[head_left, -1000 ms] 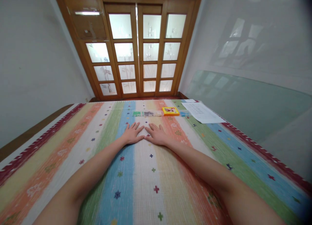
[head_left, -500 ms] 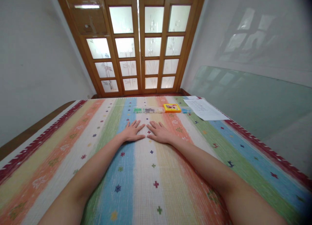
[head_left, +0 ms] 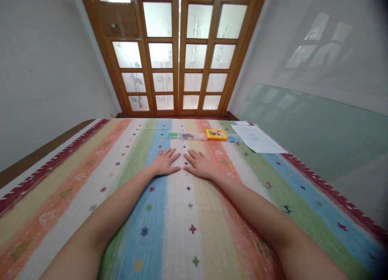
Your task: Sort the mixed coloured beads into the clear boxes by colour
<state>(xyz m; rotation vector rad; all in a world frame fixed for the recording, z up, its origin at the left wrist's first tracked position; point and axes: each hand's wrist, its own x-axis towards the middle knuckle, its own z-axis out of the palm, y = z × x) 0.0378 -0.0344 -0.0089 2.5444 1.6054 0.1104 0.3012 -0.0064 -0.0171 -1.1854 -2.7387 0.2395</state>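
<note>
My left hand (head_left: 164, 163) lies flat on the striped tablecloth (head_left: 178, 223), palm down with fingers spread. Beside it, a small gap away, my right hand (head_left: 198, 163) rests the same way, fingers apart. Neither holds anything. Beyond the fingertips, a row of small things lies across the cloth. A clear plastic packet with green pieces (head_left: 173, 135) is at its left, then a clear packet with dark pieces (head_left: 187, 136). A yellow box with a printed picture (head_left: 216, 135) comes after them, and a packet with blue pieces (head_left: 233, 139) is at the right end.
White printed sheets of paper (head_left: 257, 138) lie at the table's far right edge. A pale green glass panel (head_left: 315, 130) leans along the right wall. Wooden doors with glass panes (head_left: 178, 70) stand behind the table, with a plain wall (head_left: 54, 70) at the left.
The camera view has tilted and shifted slightly, so the doors sit a little further right. Both hands stay in the same place on the cloth.
</note>
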